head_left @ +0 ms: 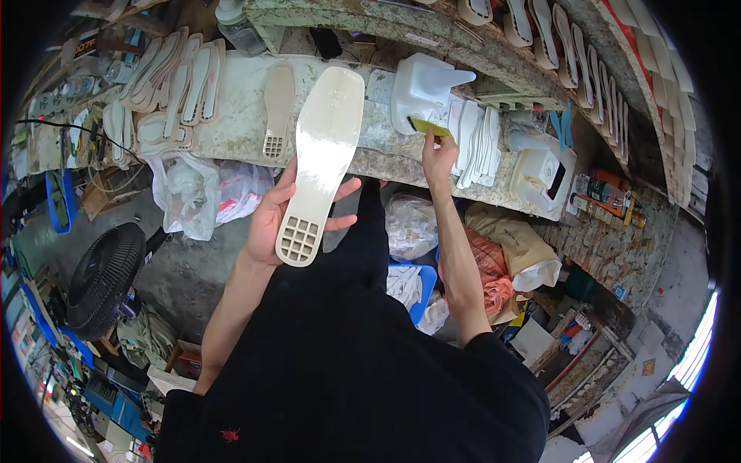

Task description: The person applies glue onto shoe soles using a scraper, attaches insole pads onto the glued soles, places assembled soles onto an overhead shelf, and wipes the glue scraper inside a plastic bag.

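Observation:
My left hand [270, 214] is closed on a cream shoe sole [330, 123]. Its smooth inner face looks wet and shiny, and the heel end has a grid of square hollows. Two fingers stick out past the sole's right edge. My right hand [438, 158] pinches a flat yellow-green pad with a dark edge [429, 127]; whether it is a sponge or a brush I cannot tell. The pad is at the lower side of a cut-open white plastic jug [413, 81]. A second, duller sole [279, 104] lies on the bench left of the held one.
Stacked soles [177, 77] lie at the bench's left. White sole-shaped pieces [477, 143] lie right of the jug, beside another white container [534, 176]. A rack of soles [567, 46] rises at upper right. Bags [185, 193] hang at the bench edge; a black fan [106, 282] stands left.

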`<state>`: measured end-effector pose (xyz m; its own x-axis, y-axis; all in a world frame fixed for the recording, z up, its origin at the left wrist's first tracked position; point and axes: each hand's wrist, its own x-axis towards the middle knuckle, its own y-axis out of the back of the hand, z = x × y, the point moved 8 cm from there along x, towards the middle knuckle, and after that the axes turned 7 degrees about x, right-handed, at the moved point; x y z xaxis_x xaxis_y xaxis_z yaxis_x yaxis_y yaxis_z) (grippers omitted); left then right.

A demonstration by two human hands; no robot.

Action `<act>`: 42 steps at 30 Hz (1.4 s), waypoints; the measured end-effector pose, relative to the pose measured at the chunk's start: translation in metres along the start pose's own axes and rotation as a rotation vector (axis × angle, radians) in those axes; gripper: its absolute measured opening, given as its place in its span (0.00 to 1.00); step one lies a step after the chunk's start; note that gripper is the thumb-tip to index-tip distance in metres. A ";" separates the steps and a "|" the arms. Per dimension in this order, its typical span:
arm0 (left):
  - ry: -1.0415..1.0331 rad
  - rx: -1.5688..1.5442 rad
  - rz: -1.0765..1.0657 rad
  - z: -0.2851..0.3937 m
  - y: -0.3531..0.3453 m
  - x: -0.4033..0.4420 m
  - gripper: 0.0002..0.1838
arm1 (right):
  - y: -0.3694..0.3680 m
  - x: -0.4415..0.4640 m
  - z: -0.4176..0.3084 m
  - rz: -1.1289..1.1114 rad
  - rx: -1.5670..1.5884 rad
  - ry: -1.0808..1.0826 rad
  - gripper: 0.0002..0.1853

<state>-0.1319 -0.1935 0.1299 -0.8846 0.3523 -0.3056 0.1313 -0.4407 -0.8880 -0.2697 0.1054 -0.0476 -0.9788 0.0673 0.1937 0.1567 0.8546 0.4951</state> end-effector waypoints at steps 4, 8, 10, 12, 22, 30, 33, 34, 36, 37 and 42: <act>0.010 0.010 0.003 -0.001 0.001 0.000 0.37 | 0.006 -0.005 0.005 -0.013 -0.036 -0.068 0.08; 0.009 0.020 0.005 0.001 0.000 0.000 0.37 | 0.011 0.000 -0.006 0.037 0.024 -0.054 0.07; 0.002 0.008 -0.003 0.000 0.000 0.000 0.37 | 0.006 0.002 -0.008 -0.030 -0.031 -0.041 0.07; 0.004 0.001 -0.002 -0.001 -0.001 0.001 0.37 | -0.001 0.002 -0.008 -0.025 -0.049 -0.033 0.07; 0.010 0.008 0.006 -0.006 0.001 0.000 0.38 | -0.018 -0.012 0.001 0.056 -0.036 0.013 0.09; 0.007 -0.021 -0.012 -0.006 0.002 0.002 0.37 | 0.009 -0.017 0.006 0.025 0.062 -0.183 0.08; 0.002 -0.024 -0.009 -0.005 0.001 0.003 0.37 | 0.026 -0.010 -0.018 0.015 0.080 -0.136 0.07; 0.004 -0.023 -0.008 -0.005 0.001 0.003 0.37 | 0.031 -0.007 -0.031 0.009 0.071 -0.092 0.07; 0.007 -0.027 -0.015 -0.005 0.001 0.003 0.37 | 0.032 -0.005 -0.034 -0.019 0.051 -0.088 0.07; 0.011 -0.029 -0.021 -0.006 0.001 0.003 0.37 | 0.028 -0.004 -0.032 -0.042 -0.009 -0.042 0.06; 0.005 -0.031 -0.014 -0.006 0.000 0.002 0.37 | 0.007 -0.003 -0.017 -0.036 -0.114 0.047 0.07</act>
<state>-0.1313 -0.1880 0.1273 -0.8840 0.3626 -0.2950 0.1330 -0.4098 -0.9024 -0.2636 0.1026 -0.0301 -0.9772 0.0112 0.2121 0.1382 0.7919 0.5948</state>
